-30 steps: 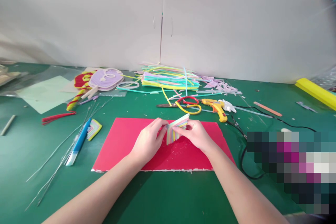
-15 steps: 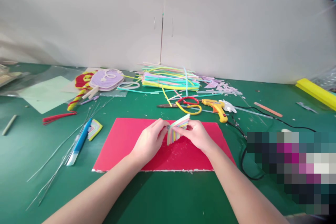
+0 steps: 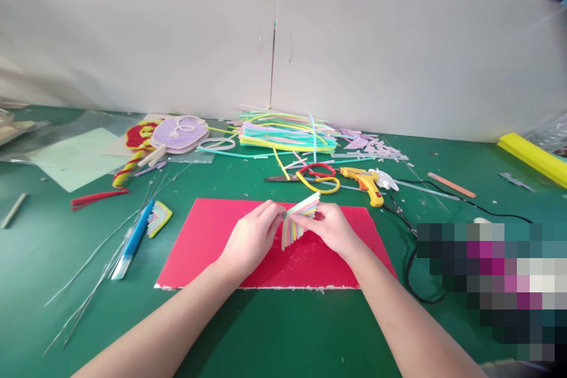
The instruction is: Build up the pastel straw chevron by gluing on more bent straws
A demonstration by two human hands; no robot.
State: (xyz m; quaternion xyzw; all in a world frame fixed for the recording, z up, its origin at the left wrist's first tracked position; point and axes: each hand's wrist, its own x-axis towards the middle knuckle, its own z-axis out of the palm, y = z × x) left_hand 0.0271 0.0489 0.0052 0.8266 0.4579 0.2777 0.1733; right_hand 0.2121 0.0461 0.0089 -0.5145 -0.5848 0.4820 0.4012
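Observation:
Above a red board (image 3: 201,242), I hold a striped pastel piece of bent pipe cleaners (image 3: 295,231) laid side by side in a V shape. My left hand (image 3: 252,236) pinches it near its pointed corner; its fingertips partly hide that corner. My right hand (image 3: 331,227) grips the opposite side, thumb in front and fingers behind. A similar striped piece (image 3: 158,218) with a yellow outer edge lies on the green table, left of the board, beside a blue-handled tool (image 3: 135,236).
Behind the board lie scissors (image 3: 319,180), a yellow glue gun (image 3: 365,183) with a black cord, and a heap of pipe cleaners (image 3: 283,136). Thin wires (image 3: 100,283) stretch across the left side. Purple and red fuzzy shapes (image 3: 179,134) sit farther back. A yellow strip (image 3: 534,159) is at right.
The striped piece has tilted slightly, its lower end a little further down. Both hands stay in nearly the same place, still on it.

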